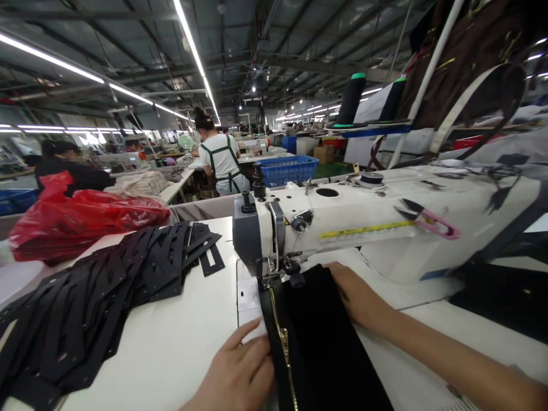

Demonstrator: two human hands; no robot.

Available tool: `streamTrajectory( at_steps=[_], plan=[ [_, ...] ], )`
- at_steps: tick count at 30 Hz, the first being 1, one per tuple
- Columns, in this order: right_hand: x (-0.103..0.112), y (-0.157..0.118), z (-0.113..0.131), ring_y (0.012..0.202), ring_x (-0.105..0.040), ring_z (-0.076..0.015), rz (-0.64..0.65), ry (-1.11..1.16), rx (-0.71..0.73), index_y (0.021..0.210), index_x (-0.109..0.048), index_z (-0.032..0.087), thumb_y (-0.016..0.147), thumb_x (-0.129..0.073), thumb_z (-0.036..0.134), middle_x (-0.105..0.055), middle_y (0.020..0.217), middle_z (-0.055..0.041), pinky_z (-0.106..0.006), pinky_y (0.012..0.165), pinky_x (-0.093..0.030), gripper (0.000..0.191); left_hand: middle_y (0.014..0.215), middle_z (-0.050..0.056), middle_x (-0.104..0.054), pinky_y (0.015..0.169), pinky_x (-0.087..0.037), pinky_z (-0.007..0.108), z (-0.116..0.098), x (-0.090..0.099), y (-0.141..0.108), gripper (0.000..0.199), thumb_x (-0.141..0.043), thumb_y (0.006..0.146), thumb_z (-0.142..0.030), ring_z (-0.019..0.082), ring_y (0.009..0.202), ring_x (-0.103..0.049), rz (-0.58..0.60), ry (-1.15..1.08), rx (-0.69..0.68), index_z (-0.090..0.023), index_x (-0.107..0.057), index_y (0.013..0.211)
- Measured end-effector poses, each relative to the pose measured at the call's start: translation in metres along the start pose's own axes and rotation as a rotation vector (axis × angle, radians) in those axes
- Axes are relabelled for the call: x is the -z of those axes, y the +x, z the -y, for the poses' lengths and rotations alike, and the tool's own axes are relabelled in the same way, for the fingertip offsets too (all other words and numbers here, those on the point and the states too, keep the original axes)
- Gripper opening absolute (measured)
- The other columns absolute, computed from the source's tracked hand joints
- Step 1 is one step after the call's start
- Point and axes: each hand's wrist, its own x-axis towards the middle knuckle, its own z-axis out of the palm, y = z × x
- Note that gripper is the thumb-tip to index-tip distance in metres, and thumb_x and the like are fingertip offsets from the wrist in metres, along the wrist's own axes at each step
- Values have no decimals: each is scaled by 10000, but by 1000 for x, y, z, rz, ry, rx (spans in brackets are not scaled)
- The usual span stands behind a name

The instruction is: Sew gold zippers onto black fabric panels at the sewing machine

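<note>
A black fabric panel (329, 337) with a gold-toothed zipper (275, 311) along its left side lies under the needle area of a white sewing machine (368, 208). The gold zipper pull (283, 338) sits partway down, nearer to me than the presser foot (272, 279). My left hand (242, 365) is at the panel's left edge, its fingers bent and closed against the zipper tape. At the far right edge of the panel, my right hand (353, 294) grips the fabric, with some fingertips hidden by it.
Black cut pieces with slots (128, 279) lie overlapped on the left of the white table (184, 337), beside a red plastic bag (89, 214). Pink-handled snips (436, 222) rest against the machine arm. Thread cones (351, 100) stand behind; a co-worker (220, 157) sits ahead near a blue basket (289, 169).
</note>
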Motion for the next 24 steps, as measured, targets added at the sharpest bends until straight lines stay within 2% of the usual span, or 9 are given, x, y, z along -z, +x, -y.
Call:
streamTrajectory(
  at_steps=[2,4,6,9,14,16,18,21,24],
  plan=[
    [4,-1,-11,799,-605,-198,-4,72,-84,903,-605,157,918,-355,299,-639,845,-71,-363,719,-500,287,708,20,-635,895,-447,320,1,-3,-6,312,-302,838,-47,132,651,-613,-3,-1,21,-206,-570,850],
    [1,-2,-12,847,-613,-220,-19,138,-174,951,-608,181,918,-313,306,-655,889,-78,-369,748,-503,323,842,56,-654,851,-456,330,6,-2,-3,315,-321,835,-70,156,764,-617,8,-23,105,-200,-581,956],
    [-2,-2,-10,951,-595,-235,-45,192,-258,1015,-596,199,922,-287,341,-652,962,-74,-396,835,-473,353,943,87,-641,826,-452,366,12,-1,6,314,-348,832,-101,201,898,-589,95,-37,215,-187,-574,1033],
    [-4,3,-12,1050,-551,-241,-54,266,-350,1071,-574,198,908,-296,370,-645,991,-73,-415,906,-424,365,905,87,-637,844,-420,416,17,-4,18,234,-417,805,-111,251,980,-542,212,22,301,-176,-609,922],
    [-4,8,-18,681,-640,-211,100,408,-446,1144,-510,133,795,-450,303,-662,715,-31,-325,596,-511,392,849,72,-641,843,-390,427,18,-11,20,170,-506,749,-54,261,932,-546,244,133,280,-168,-611,819],
    [-4,7,-18,633,-626,-189,154,447,-443,1154,-505,142,745,-504,276,-654,709,-11,-297,567,-496,431,825,67,-635,806,-398,414,18,-9,20,149,-511,758,-67,254,893,-550,242,129,260,-178,-605,791],
    [-3,4,-16,700,-617,-188,140,402,-393,1085,-556,173,721,-511,237,-649,772,-17,-306,634,-487,372,823,67,-631,787,-398,407,18,-7,20,139,-508,769,-77,253,882,-545,240,125,257,-181,-601,784],
    [4,0,-10,824,-576,-205,12,205,-270,833,-614,198,758,-422,205,-610,843,-49,-357,754,-447,206,863,76,-629,801,-389,398,20,-10,17,156,-508,758,-54,258,925,-532,228,142,268,-167,-600,815],
    [12,1,0,833,-543,-212,-98,61,-250,677,-556,204,846,-322,262,-577,826,-61,-383,776,-418,294,861,76,-625,792,-389,389,22,-17,11,147,-516,746,-63,258,939,-525,176,149,265,-165,-600,812]
  ],
)
